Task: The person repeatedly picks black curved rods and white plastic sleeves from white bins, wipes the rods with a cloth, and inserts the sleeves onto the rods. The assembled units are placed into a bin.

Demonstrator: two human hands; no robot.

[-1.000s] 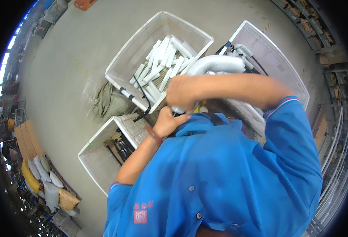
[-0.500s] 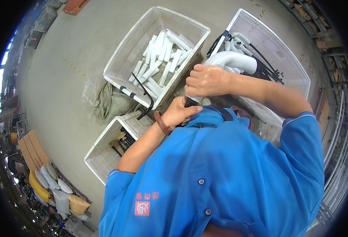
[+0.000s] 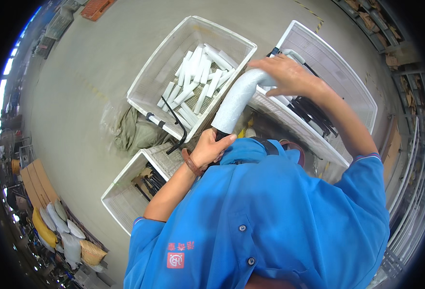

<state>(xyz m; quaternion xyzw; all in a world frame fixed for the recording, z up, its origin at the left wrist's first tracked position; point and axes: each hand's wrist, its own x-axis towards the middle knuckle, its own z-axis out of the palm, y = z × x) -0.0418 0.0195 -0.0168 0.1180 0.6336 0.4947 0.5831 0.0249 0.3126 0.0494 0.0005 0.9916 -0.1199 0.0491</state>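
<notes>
Your left hand (image 3: 209,148) is clamped on a black rod (image 3: 220,135), most of it hidden by your fingers and shirt. The bent white tube (image 3: 235,102) rises from there, between the crate of white pieces (image 3: 176,48) and the right-hand crate (image 3: 350,91). Your right hand (image 3: 289,73), fingers extended and thumb apart, covers its far end; whether the palm touches is unclear.

A crumpled grey-green cloth (image 3: 138,132) lay on the floor (image 3: 73,144). A yellow sack (image 3: 44,227) was heaped with others near brown cardboard (image 3: 39,180) at left; an orange crate (image 3: 96,8) stood at upper left, grey shelving (image 3: 409,51) at right.
</notes>
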